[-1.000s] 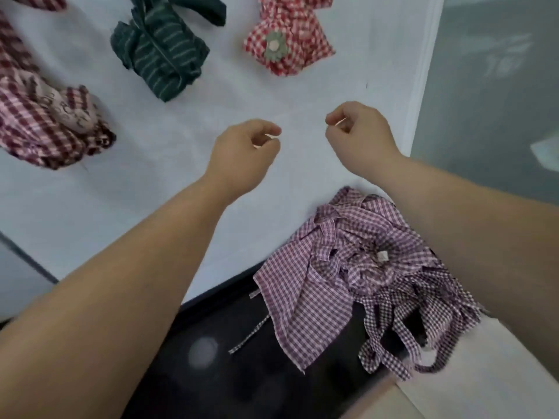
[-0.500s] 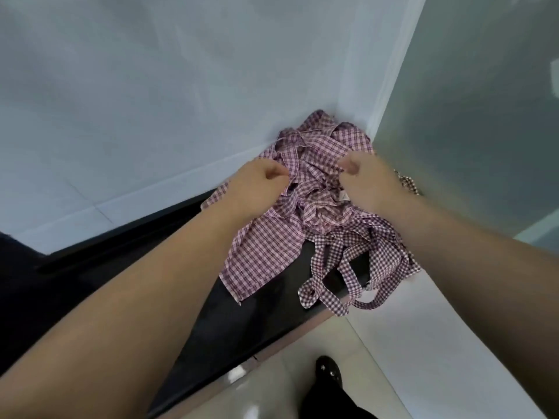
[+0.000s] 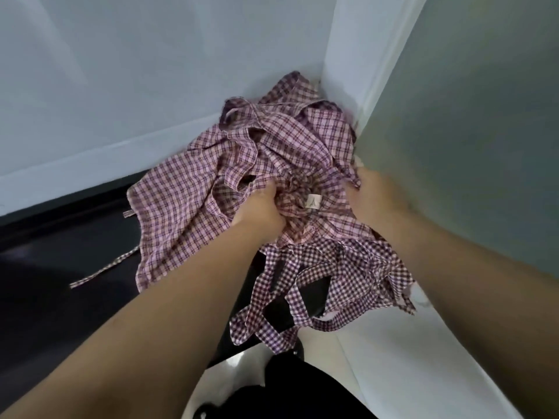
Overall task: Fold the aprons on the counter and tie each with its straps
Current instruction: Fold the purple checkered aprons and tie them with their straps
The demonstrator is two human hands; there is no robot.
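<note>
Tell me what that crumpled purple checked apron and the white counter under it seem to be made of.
The crumpled purple checked apron looks like thin woven cloth, probably cotton gingham: matte, with soft creases and limp straps. The white counter looks hard, smooth and faintly glossy, perhaps laminate or stone; I cannot tell which.

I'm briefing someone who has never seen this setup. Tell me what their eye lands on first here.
First, the crumpled purple checked apron heaped in the middle, spilling off the white counter over a dark surface. Next, the two bare hands dug into it, the left hand and right hand either side of a small white label. Then the loose checked straps dangling below the hands.
</note>
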